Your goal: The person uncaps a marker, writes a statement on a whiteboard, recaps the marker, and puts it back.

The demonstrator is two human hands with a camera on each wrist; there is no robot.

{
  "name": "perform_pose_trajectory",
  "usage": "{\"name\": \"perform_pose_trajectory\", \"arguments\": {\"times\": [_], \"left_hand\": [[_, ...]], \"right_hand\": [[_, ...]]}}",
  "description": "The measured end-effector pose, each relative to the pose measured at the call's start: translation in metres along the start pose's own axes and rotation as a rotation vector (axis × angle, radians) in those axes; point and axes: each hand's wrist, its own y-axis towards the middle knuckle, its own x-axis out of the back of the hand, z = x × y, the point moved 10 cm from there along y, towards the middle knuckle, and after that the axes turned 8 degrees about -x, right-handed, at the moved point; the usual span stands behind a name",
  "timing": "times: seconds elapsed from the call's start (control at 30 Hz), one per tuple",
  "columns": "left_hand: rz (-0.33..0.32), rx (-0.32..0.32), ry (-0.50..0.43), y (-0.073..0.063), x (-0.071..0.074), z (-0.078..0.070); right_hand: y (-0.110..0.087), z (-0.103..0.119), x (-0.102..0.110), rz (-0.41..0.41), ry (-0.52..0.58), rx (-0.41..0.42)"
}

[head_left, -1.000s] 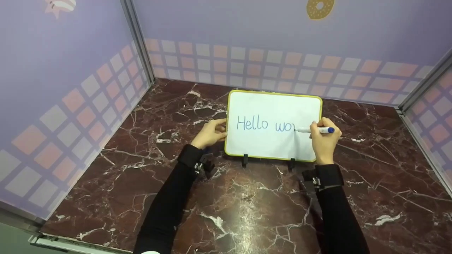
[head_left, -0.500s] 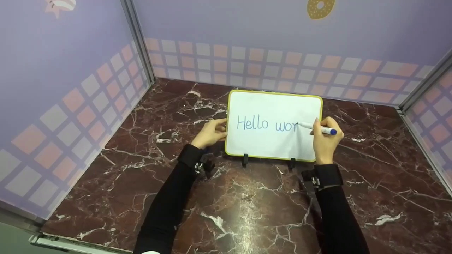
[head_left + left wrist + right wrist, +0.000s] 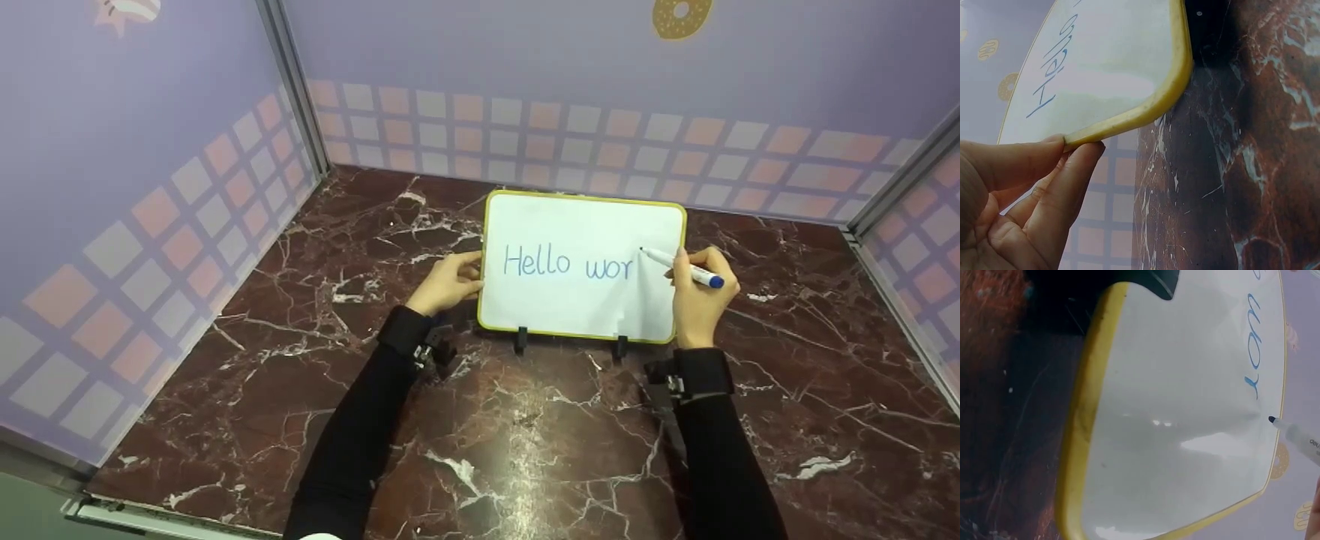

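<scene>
A whiteboard [image 3: 570, 311] with a yellow frame stands tilted back on black feet, with "Hello wor" written across it in blue. My left hand [image 3: 448, 283] pinches its left edge; in the left wrist view the thumb and fingertips [image 3: 1086, 154] meet at the yellow rim. With my right hand [image 3: 701, 300] I grip a white marker [image 3: 664, 259] with a blue end, near the board's right edge. The marker's dark tip points at the board, up and right of the "r". Whether the tip touches the surface I cannot tell. Only a sliver of that hand shows in the right wrist view.
The board's black feet [image 3: 521, 341] rest on a dark red marbled table [image 3: 480, 442]. Purple wall panels with pink and white squares [image 3: 544, 116] rise behind and at both sides. A metal post [image 3: 296, 90] stands at the back left corner.
The "r" was added after "wo". The marker and right hand have then moved right and the tip upward, off the "r". My left hand and the whiteboard have stayed in place.
</scene>
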Motion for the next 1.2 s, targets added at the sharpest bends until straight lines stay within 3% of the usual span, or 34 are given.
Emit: {"name": "perform_pose_trajectory", "arguments": {"times": [0.4,0.63,0.77,1.0,1.2], "left_hand": [[0.001,0.011,-0.004,0.001,0.000,0.001],[-0.008,0.008,-0.005,0.001,0.001,0.000],[-0.001,0.008,0.008,0.000,0.000,-0.001],[0.007,0.014,0.010,0.000,-0.001,0.000],[0.008,0.004,0.010,0.001,0.000,0.000]], "right_hand": [[0.004,-0.012,0.000,0.031,-0.041,0.011],[0.001,0.010,-0.001,0.052,-0.135,-0.014],[0.000,0.023,0.004,0.030,-0.154,-0.037],[0.003,0.023,0.019,-0.053,-0.048,-0.048],[0.008,0.006,0.022,-0.086,-0.102,-0.033]]}}
